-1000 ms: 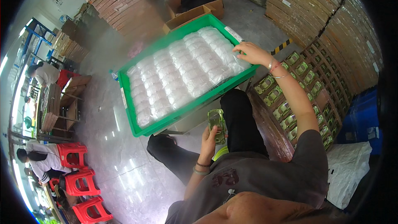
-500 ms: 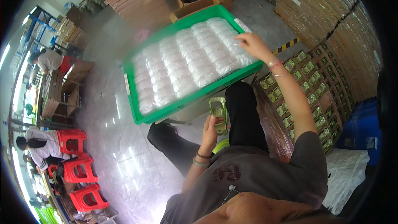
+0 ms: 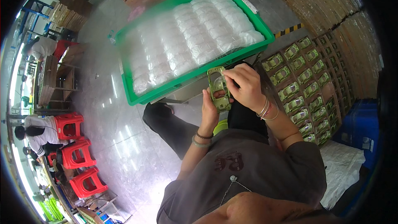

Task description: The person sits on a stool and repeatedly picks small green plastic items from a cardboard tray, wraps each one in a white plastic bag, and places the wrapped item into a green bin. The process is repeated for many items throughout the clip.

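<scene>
With left hand, clamps green frame at lower left; with right hand, works at its upper right edge — cannot tell if pinching — near the green tray. Looks light, stiff, slightly slick; best held by side rails.

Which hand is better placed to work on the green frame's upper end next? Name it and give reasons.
Probably the right hand: its fingertips are at the upper right edge of the green frame, while the left hand holds the frame lower down, from the left, and can steady it.
</scene>
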A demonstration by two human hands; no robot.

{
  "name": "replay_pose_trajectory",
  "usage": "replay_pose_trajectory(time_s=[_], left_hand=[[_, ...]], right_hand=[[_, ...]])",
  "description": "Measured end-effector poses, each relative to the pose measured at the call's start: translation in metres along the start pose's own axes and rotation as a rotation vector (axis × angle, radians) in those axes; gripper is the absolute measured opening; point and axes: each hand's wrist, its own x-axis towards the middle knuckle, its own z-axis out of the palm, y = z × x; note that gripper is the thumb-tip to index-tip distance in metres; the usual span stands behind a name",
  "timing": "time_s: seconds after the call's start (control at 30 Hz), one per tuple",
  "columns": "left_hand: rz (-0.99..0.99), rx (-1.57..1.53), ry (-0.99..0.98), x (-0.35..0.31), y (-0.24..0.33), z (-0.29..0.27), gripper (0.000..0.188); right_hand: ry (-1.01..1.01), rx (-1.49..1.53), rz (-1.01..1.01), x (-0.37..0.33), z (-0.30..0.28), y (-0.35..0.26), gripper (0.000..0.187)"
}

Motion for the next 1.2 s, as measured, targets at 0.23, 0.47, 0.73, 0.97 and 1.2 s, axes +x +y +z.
replay_pose_trajectory(time_s=[0.23,0.47,0.73,0.97,1.2], left_hand=[[0.119,0.120,0.074,0.004,-0.005,-0.001,0.062],[0.043,0.086,0.034,0.001,-0.002,0.002,0.061],[0.057,0.077,0.053,0.002,0.001,0.006,0.059],[0.034,0.129,0.060,0.006,-0.004,0.003,0.034],[0.290,0.313,0.192,0.019,-0.034,-0.008,0.025]], right_hand=[[-0.121,-0.027,0.016,-0.010,0.010,0.002,0.022],[-0.245,0.076,0.117,-0.006,0.009,0.013,0.022],[-0.128,-0.128,0.017,-0.012,0.019,0.007,0.014],[-0.315,-0.140,0.078,-0.019,0.018,0.009,0.020],[-0.265,-0.111,0.020,-0.039,0.029,-0.001,0.030]])
